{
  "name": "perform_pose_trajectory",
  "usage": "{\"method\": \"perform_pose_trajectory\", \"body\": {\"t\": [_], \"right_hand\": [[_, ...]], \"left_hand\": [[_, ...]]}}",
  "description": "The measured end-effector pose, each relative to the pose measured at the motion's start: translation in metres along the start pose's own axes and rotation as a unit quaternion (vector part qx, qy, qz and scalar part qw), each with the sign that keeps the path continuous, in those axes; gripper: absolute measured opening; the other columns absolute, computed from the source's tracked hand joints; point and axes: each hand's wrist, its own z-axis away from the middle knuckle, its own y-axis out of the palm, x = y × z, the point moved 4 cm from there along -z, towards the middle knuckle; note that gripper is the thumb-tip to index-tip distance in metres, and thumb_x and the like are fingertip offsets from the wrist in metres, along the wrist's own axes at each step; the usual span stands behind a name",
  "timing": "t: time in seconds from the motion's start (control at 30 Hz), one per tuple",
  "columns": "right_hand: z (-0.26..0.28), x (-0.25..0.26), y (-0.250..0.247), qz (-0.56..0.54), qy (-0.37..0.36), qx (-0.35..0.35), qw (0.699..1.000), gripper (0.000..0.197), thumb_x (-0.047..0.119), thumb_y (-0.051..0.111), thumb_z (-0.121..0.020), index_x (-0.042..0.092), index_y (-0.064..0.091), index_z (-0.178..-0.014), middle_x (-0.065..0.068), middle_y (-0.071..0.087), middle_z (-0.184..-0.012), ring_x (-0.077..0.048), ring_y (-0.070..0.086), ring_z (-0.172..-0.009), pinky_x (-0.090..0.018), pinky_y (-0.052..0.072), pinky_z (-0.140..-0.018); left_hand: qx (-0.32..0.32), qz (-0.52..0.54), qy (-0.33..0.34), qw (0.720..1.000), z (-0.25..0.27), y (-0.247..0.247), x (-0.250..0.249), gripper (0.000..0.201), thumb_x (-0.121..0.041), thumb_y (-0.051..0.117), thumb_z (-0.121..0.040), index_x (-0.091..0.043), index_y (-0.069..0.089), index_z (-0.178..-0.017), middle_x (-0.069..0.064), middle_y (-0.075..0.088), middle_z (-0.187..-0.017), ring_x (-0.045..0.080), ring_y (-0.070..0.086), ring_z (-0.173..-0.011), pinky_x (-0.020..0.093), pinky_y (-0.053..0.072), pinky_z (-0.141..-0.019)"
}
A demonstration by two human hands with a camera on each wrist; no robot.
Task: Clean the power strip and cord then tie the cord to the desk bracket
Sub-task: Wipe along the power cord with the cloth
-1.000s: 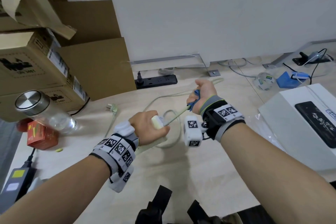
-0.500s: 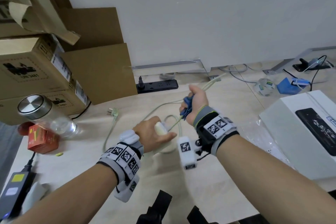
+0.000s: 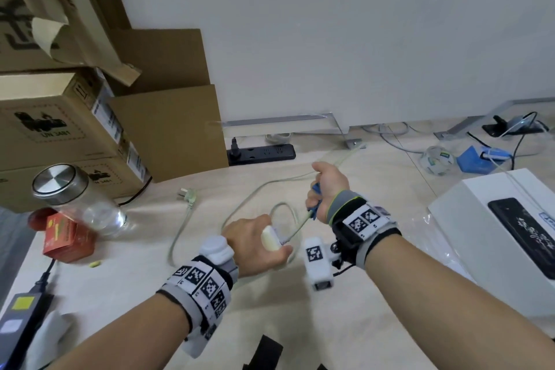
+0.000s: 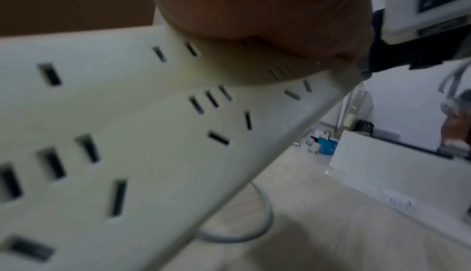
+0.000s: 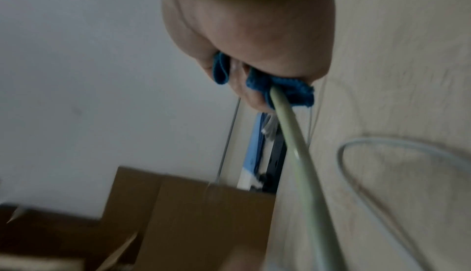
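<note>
We note the left hand (image 3: 255,245) gripping the cream plastic power strip (image 4: 142,134) raised above the pale wood floor (image 3: 375,309), near its middle; right of it, the right hand (image 3: 329,189) clenches a blue cloth (image 5: 293,90) around the pale cord (image 5: 295,146)

White wall (image 3: 330,24), pale floor (image 3: 375,309), perhaps wood-grained.

Bare forearms — grey wristbands (image 3: 207,282) with black-and-white square markers, green-edged.

Cream power strip (image 4: 132,126), pale-green cord (image 5: 293,134), blue cloth (image 5: 288,90).
</note>
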Motion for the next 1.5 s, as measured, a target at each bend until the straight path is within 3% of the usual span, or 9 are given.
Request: {"method": "perform_pose_trajectory", "body": {"t": [0.2, 0.5, 0.73, 0.83, 0.97, 1.07, 1.17, 1.33, 1.5], "right_hand": [[-0.020, 0.011, -0.036, -0.091, -0.004, -0.067, 0.994, 0.033, 0.026, 0.055, -0.088, 0.015, 0.031, -0.068, 0.002, 0.022, -0.046, -0.016, 0.016, -0.035, -0.022, 0.018, -0.041], [0.015, -0.040, 0.014, -0.108, 0.064, 0.086, 0.988, 0.045, 0.037, 0.057, -0.090, 0.016, 0.034, -0.058, 0.000, 0.028, -0.039, -0.018, 0.024, -0.028, -0.020, 0.023, -0.041], [0.014, -0.027, 0.015, -0.035, 0.044, 0.023, 0.998, 0.031, 0.028, 0.057, -0.088, 0.014, 0.036, -0.071, 0.002, 0.023, -0.038, -0.016, 0.016, -0.033, -0.024, 0.017, -0.043], [0.007, -0.020, 0.004, -0.026, 0.033, 0.000, 0.999, 0.029, 0.028, 0.058, -0.087, 0.014, 0.038, -0.071, 0.001, 0.024, -0.042, -0.017, 0.015, -0.037, -0.023, 0.017, -0.042], [-0.005, 0.000, -0.029, -0.010, 0.011, -0.070, 0.997, 0.021, 0.026, 0.059, -0.087, 0.011, 0.046, -0.079, -0.003, 0.033, -0.063, -0.016, 0.020, -0.042, -0.023, 0.020, -0.043], [-0.011, 0.007, -0.045, -0.004, 0.008, -0.094, 0.996, 0.022, 0.029, 0.059, -0.087, 0.011, 0.049, -0.080, -0.001, 0.027, -0.051, -0.016, 0.019, -0.035, -0.025, 0.022, -0.042], [-0.015, 0.008, -0.044, -0.026, 0.001, -0.068, 0.997, 0.031, 0.033, 0.058, -0.089, 0.011, 0.044, -0.073, -0.001, 0.026, -0.046, -0.017, 0.023, -0.032, -0.026, 0.024, -0.044], [-0.014, -0.001, -0.034, -0.055, -0.001, 0.007, 0.998, 0.040, 0.046, 0.056, -0.091, 0.008, 0.051, -0.080, -0.006, 0.044, -0.045, -0.023, 0.040, -0.039, -0.030, 0.043, -0.053], [-0.012, -0.030, -0.015, -0.126, 0.029, 0.019, 0.991, 0.037, 0.045, 0.051, -0.090, 0.009, 0.049, -0.079, -0.006, 0.045, -0.063, -0.021, 0.040, -0.054, -0.027, 0.031, -0.057]], "left_hand": [[0.062, -0.056, 0.003, 0.997, 0.004, 0.001, 0.010, 0.048, -0.074, 0.051, -0.064, -0.031, 0.050, -0.086, -0.008, 0.063, -0.083, 0.021, 0.058, -0.078, 0.030, 0.049, -0.072], [0.000, 0.014, -0.046, 0.999, -0.025, -0.009, -0.004, 0.050, -0.075, 0.051, -0.059, -0.029, 0.048, -0.079, -0.008, 0.057, -0.072, 0.021, 0.059, -0.070, 0.033, 0.052, -0.065], [0.005, -0.062, 0.028, 0.998, -0.018, -0.015, -0.016, 0.042, -0.067, 0.055, -0.071, -0.027, 0.042, -0.078, -0.007, 0.051, -0.069, 0.024, 0.052, -0.067, 0.030, 0.041, -0.062], [0.009, -0.093, 0.073, 0.993, -0.007, -0.017, -0.013, 0.041, -0.068, 0.055, -0.068, -0.029, 0.044, -0.078, -0.006, 0.059, -0.071, 0.022, 0.054, -0.067, 0.028, 0.040, -0.062], [0.095, -0.158, 0.117, 0.976, 0.026, 0.007, -0.005, 0.038, -0.062, 0.050, -0.067, -0.028, 0.052, -0.086, -0.005, 0.068, -0.087, 0.023, 0.064, -0.080, 0.026, 0.046, -0.070], [0.150, -0.188, 0.122, 0.963, 0.039, 0.028, 0.005, 0.037, -0.057, 0.050, -0.068, -0.027, 0.052, -0.088, -0.004, 0.067, -0.087, 0.025, 0.062, -0.078, 0.028, 0.045, -0.069], [0.155, -0.195, 0.104, 0.963, 0.035, 0.040, 0.014, 0.037, -0.057, 0.048, -0.065, -0.027, 0.053, -0.086, -0.004, 0.067, -0.084, 0.024, 0.059, -0.073, 0.028, 0.048, -0.070], [0.104, -0.073, -0.042, 0.991, 0.007, 0.035, 0.028, 0.050, -0.075, 0.043, -0.059, -0.032, 0.050, -0.084, -0.006, 0.065, -0.087, 0.021, 0.062, -0.080, 0.034, 0.054, -0.074], [0.059, -0.036, -0.053, 0.996, -0.016, 0.033, 0.010, 0.048, -0.075, 0.041, -0.063, -0.032, 0.048, -0.084, -0.001, 0.065, -0.089, 0.024, 0.061, -0.079, 0.036, 0.054, -0.073]]}}
